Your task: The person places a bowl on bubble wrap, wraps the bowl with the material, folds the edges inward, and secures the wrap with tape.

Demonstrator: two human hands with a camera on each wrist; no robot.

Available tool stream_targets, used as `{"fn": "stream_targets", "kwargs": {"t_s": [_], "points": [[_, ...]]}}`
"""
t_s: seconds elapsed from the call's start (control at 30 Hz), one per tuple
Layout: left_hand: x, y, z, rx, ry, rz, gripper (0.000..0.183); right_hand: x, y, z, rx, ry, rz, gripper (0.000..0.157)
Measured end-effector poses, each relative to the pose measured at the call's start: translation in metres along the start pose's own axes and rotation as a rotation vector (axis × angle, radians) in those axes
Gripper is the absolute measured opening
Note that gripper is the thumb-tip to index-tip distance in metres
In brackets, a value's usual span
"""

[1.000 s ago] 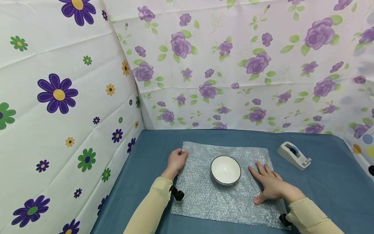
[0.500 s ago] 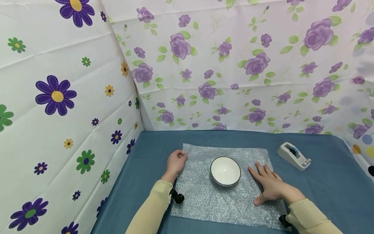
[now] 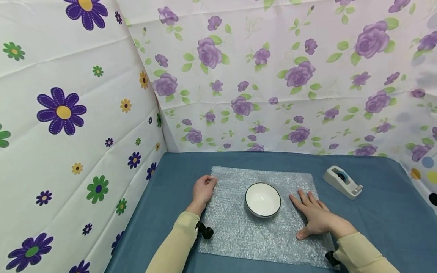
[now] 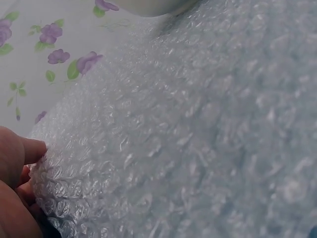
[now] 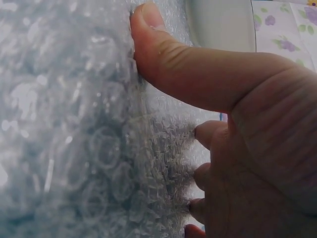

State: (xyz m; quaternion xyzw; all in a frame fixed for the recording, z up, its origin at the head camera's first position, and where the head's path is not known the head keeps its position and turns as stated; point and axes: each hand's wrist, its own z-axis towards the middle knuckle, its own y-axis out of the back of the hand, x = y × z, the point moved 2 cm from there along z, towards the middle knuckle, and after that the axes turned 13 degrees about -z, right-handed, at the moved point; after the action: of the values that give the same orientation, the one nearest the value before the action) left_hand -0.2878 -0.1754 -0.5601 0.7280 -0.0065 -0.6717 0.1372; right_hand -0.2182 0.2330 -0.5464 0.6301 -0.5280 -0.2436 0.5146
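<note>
Back cloth (image 3: 273, 83): white, purple roses and green leaves, hangs behind the far edge of the work area.
Side cloth (image 3: 65, 151): white, purple/green/yellow flowers, along the left, meets back cloth at a corner.
Surface (image 3: 392, 212): plain blue, runs up to both cloths.
Bubble wrap (image 3: 246, 239): clear, roughly rectangular sheet, spread out nearly flat on the surface, slightly skewed.
Sleeves: pale yellow; left sleeve (image 3: 174, 242) and right sleeve (image 3: 367, 254) both come in from the near side.
Right hand (image 3: 314, 216): fingers spread, laid on the wrap's right part; right wrist view has thumb tip touching it. Not gripping anything.
Left hand (image 3: 204, 189): pinching the wrap's left edge near the far-left corner; left wrist view has one digit over the edge, others lower.
Bowl (image 3: 263, 199): white, thin dark rim, upright on the wrap, about mid-sheet, between the hands, touching neither.
Tape dispenser (image 3: 342, 182): off-white, on surface just right of the wrap's far-right corner, not touching it, set at an angle.
Wrist devices: small, black; left one (image 3: 206, 230), right one (image 3: 332, 258), at the cuffs.
Tape roll (image 3: 343, 175): blue, seated in dispenser.
</note>
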Motion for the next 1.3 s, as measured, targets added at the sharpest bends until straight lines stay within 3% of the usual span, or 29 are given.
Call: {"fn": "stream_targets", "kwargs": {"t_s": [0.33, 0.53, 0.8, 1.07, 1.3], "points": [[0.001, 0.002, -0.001, 0.031, -0.01, -0.065, 0.02, -0.001, 0.001, -0.001, -0.001, -0.009, -0.002, 0.145], [0.0, 0.004, 0.003, 0.083, 0.004, -0.089, 0.016, -0.002, 0.001, -0.002, -0.002, -0.015, -0.003, 0.145], [-0.008, 0.009, 0.002, 0.142, 0.04, -0.149, 0.03, -0.002, 0.001, -0.003, -0.001, -0.01, 0.013, 0.144], [-0.028, 0.003, -0.004, 0.191, -0.034, -0.161, 0.025, 0.001, 0.004, -0.003, -0.008, -0.006, 0.01, 0.144], [-0.049, -0.013, -0.02, 0.31, -0.108, -0.128, 0.02, 0.002, 0.002, -0.004, -0.007, -0.008, 0.016, 0.144]]}}
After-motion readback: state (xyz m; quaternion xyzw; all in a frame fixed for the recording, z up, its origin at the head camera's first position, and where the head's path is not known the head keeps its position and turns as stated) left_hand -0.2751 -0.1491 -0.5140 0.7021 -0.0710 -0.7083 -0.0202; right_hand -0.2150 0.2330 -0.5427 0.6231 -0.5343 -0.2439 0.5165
